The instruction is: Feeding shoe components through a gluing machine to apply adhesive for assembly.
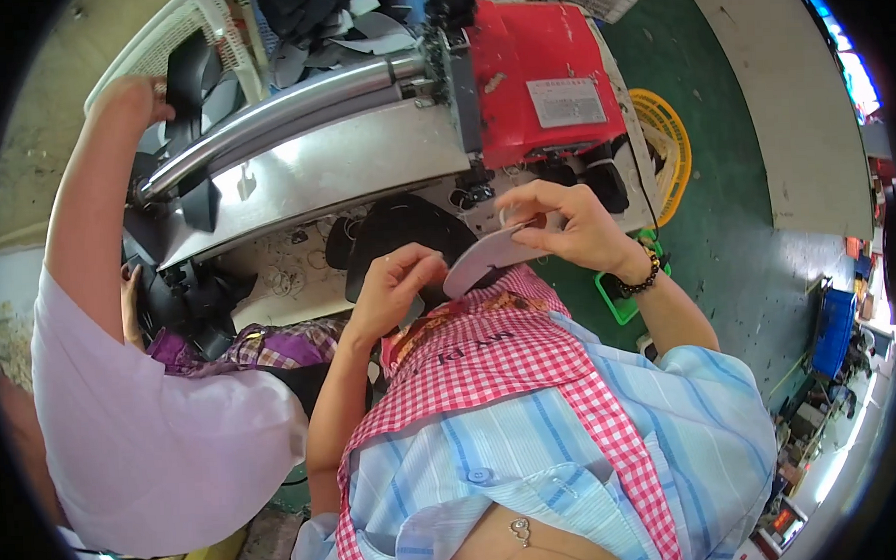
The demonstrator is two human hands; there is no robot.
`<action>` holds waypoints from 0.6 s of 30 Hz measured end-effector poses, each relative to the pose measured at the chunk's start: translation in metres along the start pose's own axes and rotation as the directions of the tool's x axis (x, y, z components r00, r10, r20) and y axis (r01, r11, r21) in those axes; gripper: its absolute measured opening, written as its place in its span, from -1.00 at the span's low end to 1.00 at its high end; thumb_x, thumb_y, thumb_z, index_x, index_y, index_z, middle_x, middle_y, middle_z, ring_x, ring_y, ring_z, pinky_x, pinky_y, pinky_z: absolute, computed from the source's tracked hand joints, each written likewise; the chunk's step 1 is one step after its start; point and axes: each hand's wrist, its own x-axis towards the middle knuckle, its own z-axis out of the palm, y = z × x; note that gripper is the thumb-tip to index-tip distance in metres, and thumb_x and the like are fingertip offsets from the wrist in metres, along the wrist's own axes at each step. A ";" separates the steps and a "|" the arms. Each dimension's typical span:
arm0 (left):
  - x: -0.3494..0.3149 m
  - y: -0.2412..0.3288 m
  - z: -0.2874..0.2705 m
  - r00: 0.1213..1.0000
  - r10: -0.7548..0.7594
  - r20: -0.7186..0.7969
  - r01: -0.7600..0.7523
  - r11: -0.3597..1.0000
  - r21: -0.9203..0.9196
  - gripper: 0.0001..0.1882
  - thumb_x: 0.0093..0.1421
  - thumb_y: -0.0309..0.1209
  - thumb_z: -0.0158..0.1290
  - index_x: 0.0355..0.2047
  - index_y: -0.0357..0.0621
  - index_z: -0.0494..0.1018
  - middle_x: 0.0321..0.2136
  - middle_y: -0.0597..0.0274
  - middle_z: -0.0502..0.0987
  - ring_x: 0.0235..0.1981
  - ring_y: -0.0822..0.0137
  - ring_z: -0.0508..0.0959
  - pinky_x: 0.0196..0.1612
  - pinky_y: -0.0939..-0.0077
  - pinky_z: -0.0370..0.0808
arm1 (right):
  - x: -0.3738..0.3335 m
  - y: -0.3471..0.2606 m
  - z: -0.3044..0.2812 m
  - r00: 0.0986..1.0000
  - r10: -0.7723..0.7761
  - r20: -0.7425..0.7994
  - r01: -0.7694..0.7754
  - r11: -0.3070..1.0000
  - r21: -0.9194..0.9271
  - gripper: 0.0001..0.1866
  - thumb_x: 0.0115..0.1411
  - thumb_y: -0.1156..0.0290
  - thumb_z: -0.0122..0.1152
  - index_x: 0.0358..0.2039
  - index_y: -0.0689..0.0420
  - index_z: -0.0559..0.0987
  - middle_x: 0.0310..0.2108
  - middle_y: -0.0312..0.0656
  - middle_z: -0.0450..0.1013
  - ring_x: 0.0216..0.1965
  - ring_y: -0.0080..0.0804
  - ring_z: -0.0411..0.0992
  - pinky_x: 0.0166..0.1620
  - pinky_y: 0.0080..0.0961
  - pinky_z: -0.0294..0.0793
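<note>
My right hand [571,224] pinches one end of a light grey flat piece [489,261] with rounded edges, tilted above my lap. Close to the piece's other end is my left hand [401,284], its fingers curled together. Whether they touch the piece or hold something small, I cannot tell. Just beyond my hands lies a black mass [402,232], partly hidden by them. Below the piece is my red-and-white checked apron [481,363].
A red machine [535,79] with a long metal roller [294,117] spans a metal table [365,155]. A co-worker's arm [95,213] reaches toward dark pieces [192,82] by a white basket [168,38]. Yellow basket [675,139] and green basket [616,299] stand right.
</note>
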 end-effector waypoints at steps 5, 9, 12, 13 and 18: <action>-0.014 0.007 -0.009 0.957 0.025 -0.289 -0.116 0.946 -0.304 -0.69 0.22 -0.29 -0.06 -0.11 -0.21 0.27 -0.27 0.01 0.50 -0.19 0.26 0.50 -0.13 0.41 0.44 | -0.016 0.106 0.009 0.948 0.318 0.004 -0.315 0.938 0.148 -0.82 0.13 0.47 0.13 -0.28 0.30 0.52 -0.43 -0.36 0.45 -0.40 -0.70 0.36 -0.34 -0.73 0.36; -0.011 0.000 0.008 0.939 0.336 -0.076 -0.250 0.814 0.524 -0.44 -0.01 -0.24 0.18 -0.05 -0.25 0.29 -0.01 -0.07 0.32 0.05 0.13 0.33 0.01 0.31 0.32 | -0.001 0.044 0.034 0.968 0.221 0.121 -0.245 0.936 0.251 -0.82 0.12 0.45 0.16 -0.31 0.29 0.53 -0.47 -0.38 0.44 -0.40 -0.74 0.33 -0.34 -0.76 0.34; -0.015 0.006 0.002 0.982 0.167 -0.085 -0.141 0.957 0.252 -0.60 0.09 -0.31 0.10 -0.12 -0.30 0.36 -0.25 0.05 0.48 -0.19 0.25 0.49 -0.17 0.44 0.44 | 0.013 0.019 0.027 0.973 0.166 0.159 -0.186 0.975 0.122 -0.88 0.07 0.47 0.17 -0.38 0.25 0.56 -0.49 -0.26 0.49 -0.44 -0.58 0.42 -0.36 -0.61 0.38; -0.020 0.014 -0.001 0.995 -0.098 -0.032 0.095 0.992 -0.086 -0.65 0.13 -0.31 0.07 -0.18 -0.33 0.38 -0.39 0.06 0.53 -0.34 0.28 0.57 -0.29 0.48 0.51 | 0.016 0.015 0.022 0.974 0.160 0.162 -0.180 0.977 0.118 -0.88 0.07 0.47 0.17 -0.38 0.25 0.56 -0.49 -0.26 0.49 -0.44 -0.58 0.42 -0.36 -0.61 0.38; -0.021 0.061 -0.052 0.915 -0.239 -0.325 0.087 0.904 -0.419 -0.63 0.25 -0.22 -0.22 -0.33 -0.30 0.40 -0.59 0.12 0.53 -0.74 0.41 0.46 -0.73 0.65 0.37 | 0.048 -0.035 -0.026 0.985 -0.162 0.066 0.170 0.802 -0.573 -0.77 0.04 0.48 0.09 -0.25 0.13 0.54 -0.30 -0.04 0.48 -0.33 -0.17 0.47 -0.27 -0.39 0.44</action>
